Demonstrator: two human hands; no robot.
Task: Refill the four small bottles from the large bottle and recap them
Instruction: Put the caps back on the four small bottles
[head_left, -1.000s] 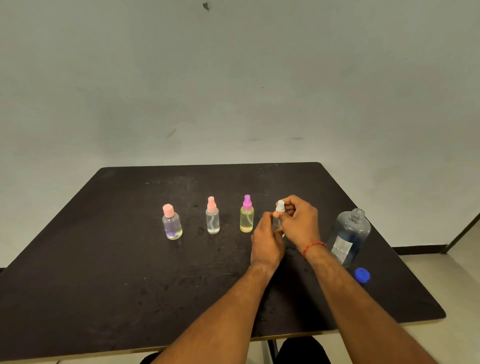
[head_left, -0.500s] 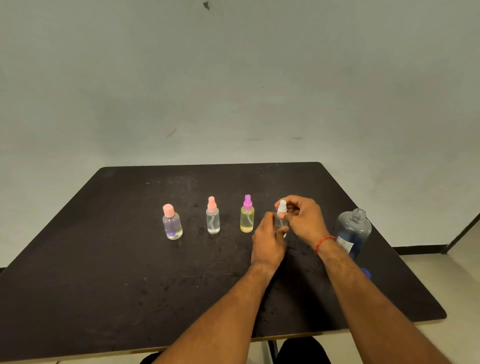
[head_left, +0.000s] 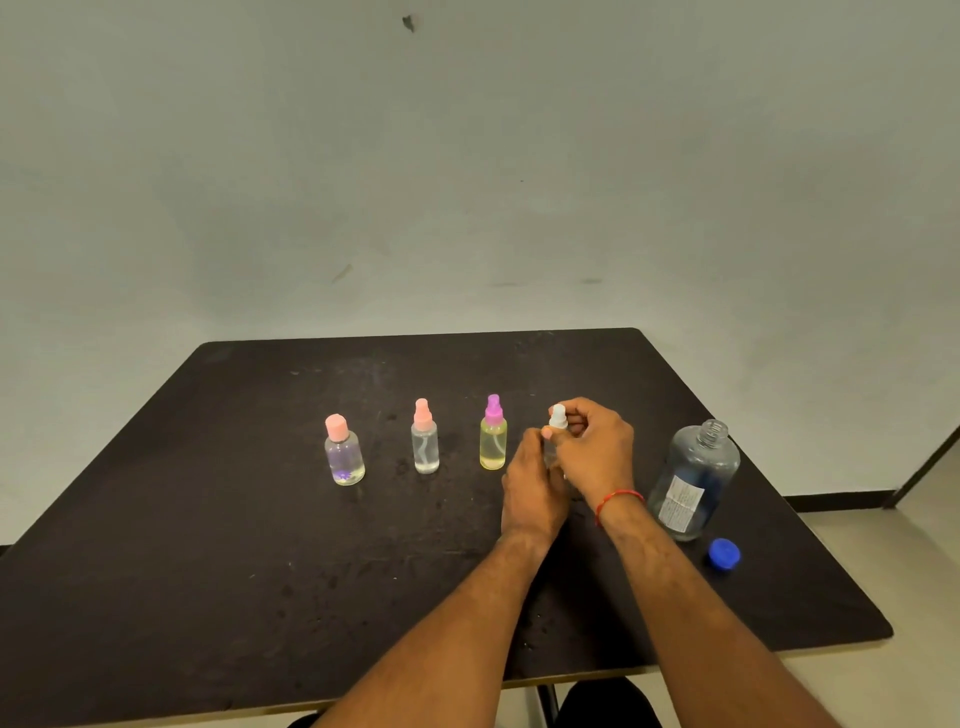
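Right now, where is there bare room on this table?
Widest bare patch: near left of the table, before the leftmost bottle. The far strip behind the bottle row is bare too. The right is crowded: left hand and right hand grip the white-capped bottle, beside the large bottle and blue cap.

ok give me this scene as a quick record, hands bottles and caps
left hand: grips fourth small bottle, body mostly hidden
right hand: pinches its white spray cap
capped bottles: pink flip-cap bottle, pink spray bottle, purple spray bottle, upright in a row
large bottle: upright, uncapped, right of the hands
blue cap: on the table, beside large bottle
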